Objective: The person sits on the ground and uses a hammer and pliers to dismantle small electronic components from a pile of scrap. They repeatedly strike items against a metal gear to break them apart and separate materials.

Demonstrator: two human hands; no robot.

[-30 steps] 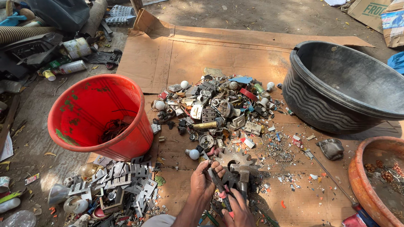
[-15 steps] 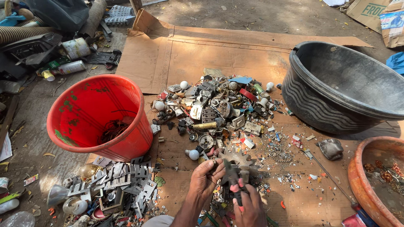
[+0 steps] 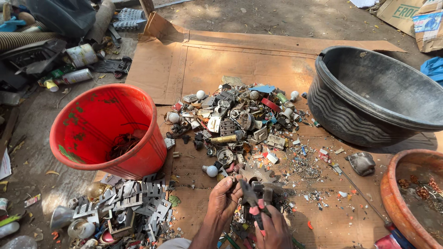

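My left hand (image 3: 224, 201) pinches a small dark scrap part near the bottom middle of the view. My right hand (image 3: 273, 228) grips pliers (image 3: 249, 199) with pink and black handles, their jaws pointing up at that part. Just beyond them lie a toothed metal gear (image 3: 252, 174) and a white bulb (image 3: 211, 171). A heap of mixed scrap (image 3: 235, 121), with metal pieces, switches and bulbs, spreads over the flattened cardboard (image 3: 217, 64) ahead of my hands.
A red bucket (image 3: 108, 131) with dark wire inside stands at left. A big black tub (image 3: 376, 97) sits at right, an orange basin (image 3: 417, 198) at lower right. Grey metal plates (image 3: 134, 205) are piled at lower left. Cans and junk lie at upper left.
My hands have shifted slightly, and the pliers now sit higher, with their jaws closer to the part in my left hand.
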